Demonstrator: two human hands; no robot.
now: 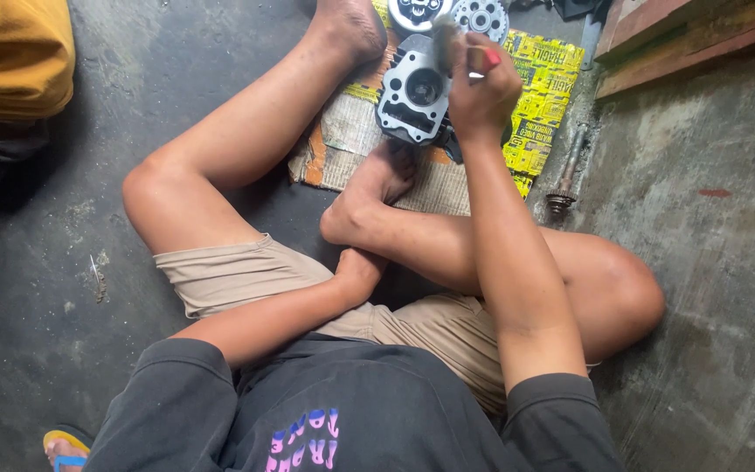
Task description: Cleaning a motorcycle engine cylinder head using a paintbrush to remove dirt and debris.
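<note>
Concrete floor [709,262] under me, I am closing my right hand [481,92] fingers around a red-handled brush [460,48], keeping strokes light over the grey engine cylinder [414,92] on newspaper [351,144] far ahead, left hand [358,271] resting curled on my ankle, empty.

Single view, head-mounted, looking steeply down over the wearer's own chest and folded legs to the concrete floor [709,288]. Optical axis is near vertical; the top of the frame lies farthest from the body. Range is close: the right hand [481,92] sits at arm's reach, high in frame just right of centre, with the grey engine part [412,92] directly to its left. The left hand [358,273] lies near mid-frame, tucked under the shin. No second view, so no overlap to log.
</note>
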